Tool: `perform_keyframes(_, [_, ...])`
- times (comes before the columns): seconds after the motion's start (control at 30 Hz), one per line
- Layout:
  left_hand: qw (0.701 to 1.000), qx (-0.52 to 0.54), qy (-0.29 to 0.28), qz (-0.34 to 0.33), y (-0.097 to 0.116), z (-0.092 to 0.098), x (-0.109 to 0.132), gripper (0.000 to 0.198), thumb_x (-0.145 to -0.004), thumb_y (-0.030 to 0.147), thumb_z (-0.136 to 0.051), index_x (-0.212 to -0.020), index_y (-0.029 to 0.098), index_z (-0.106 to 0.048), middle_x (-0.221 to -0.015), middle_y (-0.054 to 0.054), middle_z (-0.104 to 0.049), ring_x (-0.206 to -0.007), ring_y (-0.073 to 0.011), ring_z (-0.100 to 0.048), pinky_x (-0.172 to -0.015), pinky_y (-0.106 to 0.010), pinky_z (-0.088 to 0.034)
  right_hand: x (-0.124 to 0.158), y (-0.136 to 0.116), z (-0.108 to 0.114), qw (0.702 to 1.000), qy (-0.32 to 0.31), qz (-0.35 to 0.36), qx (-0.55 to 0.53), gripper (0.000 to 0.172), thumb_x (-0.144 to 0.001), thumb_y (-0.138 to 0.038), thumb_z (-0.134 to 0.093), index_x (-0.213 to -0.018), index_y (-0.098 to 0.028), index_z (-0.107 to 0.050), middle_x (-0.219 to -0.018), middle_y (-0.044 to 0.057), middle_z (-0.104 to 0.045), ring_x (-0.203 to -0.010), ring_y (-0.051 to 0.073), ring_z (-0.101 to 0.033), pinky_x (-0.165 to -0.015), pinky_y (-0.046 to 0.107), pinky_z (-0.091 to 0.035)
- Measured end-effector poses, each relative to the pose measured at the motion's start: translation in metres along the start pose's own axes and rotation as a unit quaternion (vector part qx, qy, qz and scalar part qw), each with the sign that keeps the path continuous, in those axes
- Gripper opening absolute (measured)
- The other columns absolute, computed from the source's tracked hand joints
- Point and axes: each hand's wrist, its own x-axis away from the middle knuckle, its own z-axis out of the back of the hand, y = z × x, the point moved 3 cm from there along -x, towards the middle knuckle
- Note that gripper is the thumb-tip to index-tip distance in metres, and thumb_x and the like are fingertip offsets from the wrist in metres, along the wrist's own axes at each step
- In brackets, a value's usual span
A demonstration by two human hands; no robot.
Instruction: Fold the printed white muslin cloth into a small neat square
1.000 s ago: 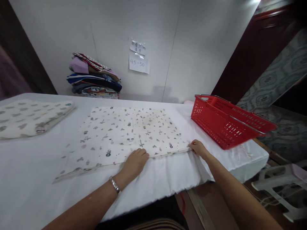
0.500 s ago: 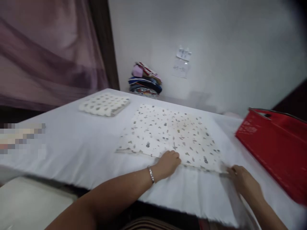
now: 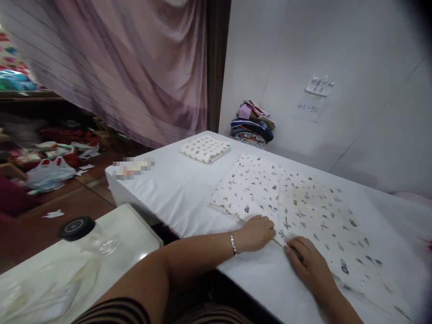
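A white cloth printed with small grey and brown motifs (image 3: 256, 184) lies spread flat on the white-covered table (image 3: 175, 193). My left hand (image 3: 256, 233), a silver bracelet at its wrist, has its fingers curled over the near edge of this cloth. Just to the right, my right hand (image 3: 308, 261) is closed around a slim dark object (image 3: 297, 253) at the same edge. Most of that object is hidden by the fingers, so I cannot tell its kind. Farther back lies a folded cloth with a similar print (image 3: 205, 149).
Stacked folded fabrics (image 3: 252, 126) stand behind the table by the wall, under taped paper notes (image 3: 319, 87). At left, a white surface (image 3: 135, 229) bears a clear jar with a black lid (image 3: 77, 228) and plastic bags. A pinkish curtain (image 3: 162, 67) hangs behind.
The view has swung left, bringing the jar and cluttered floor into sight. My right hand has moved from the cloth's right corner to beside my left hand, which stays on the near edge.
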Motion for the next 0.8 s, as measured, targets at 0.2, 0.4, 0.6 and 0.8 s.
perform_keyframes(0.2, [0.987,0.006,0.022,0.16,-0.066,0.043,0.071,0.01,-0.089,0.022,-0.051,-0.088,0.018,-0.06,-0.097,-0.004,-0.061,-0.092,-0.018,-0.053,-0.08,-0.03,-0.039,0.01,0.009,-0.006,0.996,0.044,0.059,0.041,0.026,-0.088,-0.042,-0.05,-0.1,-0.023,-0.064,-0.099,0.007,-0.061,-0.091,0.021,-0.06,-0.073,0.032,-0.052])
perform_keyframes(0.4, [0.882,0.01,0.046,0.469,-0.126,0.076,0.141,0.022,-0.087,0.032,-0.052,-0.1,0.018,-0.062,-0.103,-0.006,-0.063,-0.092,-0.0205,-0.057,-0.076,-0.03,-0.042,0.006,0.003,-0.008,0.991,0.05,0.1,0.071,0.029,-0.089,-0.042,-0.049,-0.104,-0.023,-0.065,-0.098,0.008,-0.061,-0.086,0.021,-0.059,-0.071,0.032,-0.052])
perform_keyframes(0.6, [0.835,0.066,-0.052,0.543,-0.136,0.068,0.127,0.044,-0.085,0.056,-0.043,-0.082,0.017,-0.064,-0.095,-0.01,-0.065,-0.085,-0.0236,-0.062,-0.065,-0.03,-0.043,0.006,0.003,-0.015,0.987,0.037,0.125,0.094,0.029,-0.091,-0.039,-0.047,-0.109,-0.023,-0.063,-0.1,0.009,-0.059,-0.087,0.021,-0.057,-0.072,0.035,-0.051])
perform_keyframes(0.8, [0.829,0.104,-0.059,0.547,-0.14,0.067,0.099,0.022,-0.075,0.033,-0.058,-0.087,0.015,-0.061,-0.095,-0.011,-0.066,-0.087,-0.0251,-0.062,-0.066,-0.029,-0.044,0.006,0.0,-0.012,0.99,0.015,0.104,0.094,0.028,-0.091,-0.037,-0.045,-0.109,-0.025,-0.062,-0.099,0.008,-0.058,-0.086,0.021,-0.056,-0.07,0.035,-0.05])
